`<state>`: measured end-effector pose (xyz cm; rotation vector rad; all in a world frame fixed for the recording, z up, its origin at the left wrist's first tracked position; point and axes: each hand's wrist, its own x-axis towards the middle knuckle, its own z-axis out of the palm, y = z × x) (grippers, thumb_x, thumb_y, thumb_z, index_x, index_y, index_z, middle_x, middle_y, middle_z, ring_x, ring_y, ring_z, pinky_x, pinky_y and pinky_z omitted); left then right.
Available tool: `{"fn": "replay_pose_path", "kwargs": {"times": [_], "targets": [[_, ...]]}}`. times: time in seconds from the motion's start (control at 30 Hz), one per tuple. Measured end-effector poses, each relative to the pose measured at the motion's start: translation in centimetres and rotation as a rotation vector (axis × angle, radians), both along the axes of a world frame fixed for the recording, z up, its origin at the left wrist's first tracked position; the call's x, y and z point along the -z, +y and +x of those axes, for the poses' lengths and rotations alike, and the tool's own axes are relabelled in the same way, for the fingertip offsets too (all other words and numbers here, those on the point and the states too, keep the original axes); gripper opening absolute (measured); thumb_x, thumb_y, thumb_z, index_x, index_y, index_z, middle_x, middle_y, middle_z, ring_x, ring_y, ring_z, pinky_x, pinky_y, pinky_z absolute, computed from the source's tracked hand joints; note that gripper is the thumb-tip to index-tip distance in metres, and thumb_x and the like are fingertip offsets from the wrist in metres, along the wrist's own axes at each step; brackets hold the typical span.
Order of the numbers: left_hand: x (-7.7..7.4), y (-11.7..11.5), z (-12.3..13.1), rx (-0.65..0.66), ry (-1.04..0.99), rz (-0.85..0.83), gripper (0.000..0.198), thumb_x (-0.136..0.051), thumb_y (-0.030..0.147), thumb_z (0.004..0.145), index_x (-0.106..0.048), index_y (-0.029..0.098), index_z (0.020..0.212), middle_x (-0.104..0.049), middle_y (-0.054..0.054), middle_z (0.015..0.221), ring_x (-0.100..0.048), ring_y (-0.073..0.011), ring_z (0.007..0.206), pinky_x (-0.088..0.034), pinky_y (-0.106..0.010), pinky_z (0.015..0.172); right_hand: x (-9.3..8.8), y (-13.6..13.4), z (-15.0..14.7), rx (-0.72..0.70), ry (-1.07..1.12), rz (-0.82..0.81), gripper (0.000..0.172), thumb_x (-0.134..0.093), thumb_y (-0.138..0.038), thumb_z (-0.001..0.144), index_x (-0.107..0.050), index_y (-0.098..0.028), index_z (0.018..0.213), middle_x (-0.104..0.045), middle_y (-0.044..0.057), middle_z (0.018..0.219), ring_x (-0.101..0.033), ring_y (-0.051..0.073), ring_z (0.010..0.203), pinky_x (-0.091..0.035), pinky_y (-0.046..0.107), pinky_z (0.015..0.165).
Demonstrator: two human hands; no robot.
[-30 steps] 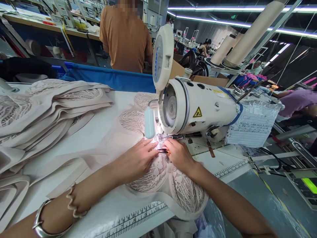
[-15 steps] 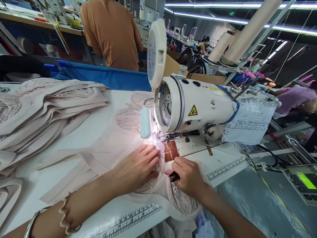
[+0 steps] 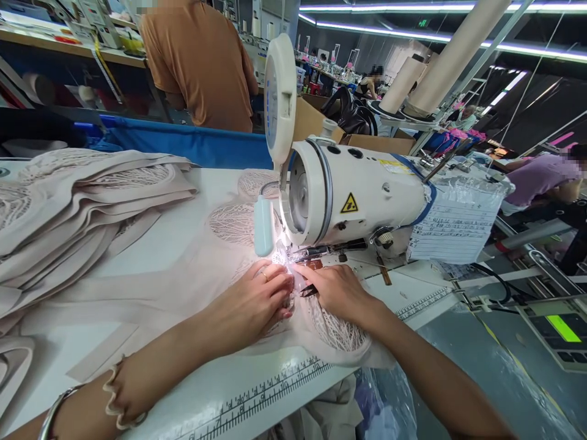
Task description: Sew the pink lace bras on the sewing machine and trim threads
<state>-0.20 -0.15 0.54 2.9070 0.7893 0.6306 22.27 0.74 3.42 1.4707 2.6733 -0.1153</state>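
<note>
A pale pink lace garment (image 3: 339, 327) lies under the needle end of a white sewing machine (image 3: 367, 189). My left hand (image 3: 257, 299) rests on the lace just in front of the needle, its curled fingers gripping the cloth. My right hand (image 3: 337, 290) is close beside it, with dark thread snips (image 3: 308, 291) held in the palm, tips pointing left. Its index finger reaches to the fabric at the presser foot area. The needle itself is lost in the bright lamp glare.
A stack of matching lace pieces (image 3: 101, 201) lies on the left of the white table (image 3: 192, 397), which has a printed ruler along its front edge. A light-blue lamp (image 3: 263, 226) hangs by the needle. A person in a brown shirt (image 3: 197, 67) is beyond the blue cloth (image 3: 183, 140).
My right hand has moved up and left toward the needle, its index finger now extended. The near part of the garment has shifted away from the table's front edge. My left hand stays on the lace.
</note>
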Motion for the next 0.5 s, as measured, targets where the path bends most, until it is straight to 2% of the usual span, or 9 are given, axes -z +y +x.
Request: {"fn": "replay_pose_path", "kwargs": {"times": [0.1, 0.23, 0.33, 0.5], "targets": [[-0.23, 0.01, -0.09, -0.014, 0.016, 0.014, 0.037, -0.034, 0.025, 0.106, -0.069, 0.017, 0.097, -0.069, -0.011, 0.114, -0.057, -0.0285, 0.113, -0.035, -0.048, 0.1, 0.26, 0.33, 0.12, -0.017, 0.028, 0.016, 0.062, -0.053, -0.006, 0.081, -0.057, -0.027, 0.139, -0.078, 0.004, 0.087, -0.066, 0.021, 0.074, -0.029, 0.029, 0.059], [-0.26, -0.01, -0.35, -0.024, 0.044, 0.012, 0.036, -0.037, 0.037, 0.106, -0.063, 0.015, 0.117, -0.068, -0.012, 0.113, -0.057, -0.0306, 0.113, -0.034, -0.048, 0.099, 0.63, 0.65, 0.45, -0.062, 0.079, 0.047, 0.056, -0.055, -0.008, 0.082, -0.063, -0.028, 0.134, -0.079, 0.004, 0.098, -0.068, 0.021, 0.087, -0.037, 0.028, 0.066], [-0.22, 0.01, -0.49, -0.044, 0.066, 0.017, 0.041, -0.034, 0.042, 0.106, -0.059, 0.016, 0.125, -0.068, -0.013, 0.116, -0.057, -0.032, 0.115, -0.033, -0.049, 0.097, 0.61, 0.81, 0.5, -0.05, 0.07, 0.039, 0.056, -0.053, -0.008, 0.083, -0.063, -0.028, 0.135, -0.079, 0.003, 0.102, -0.068, 0.021, 0.086, -0.038, 0.028, 0.065], [-0.11, 0.1, -0.49, -0.071, 0.077, 0.044, 0.049, -0.034, 0.051, 0.105, -0.066, 0.014, 0.108, -0.065, -0.017, 0.126, -0.053, -0.0359, 0.122, -0.032, -0.052, 0.098, 0.48, 1.1, 0.58, -0.062, 0.094, 0.032, 0.054, -0.052, -0.007, 0.083, -0.065, -0.029, 0.131, -0.078, 0.002, 0.097, -0.068, 0.02, 0.085, -0.041, 0.027, 0.067]]}}
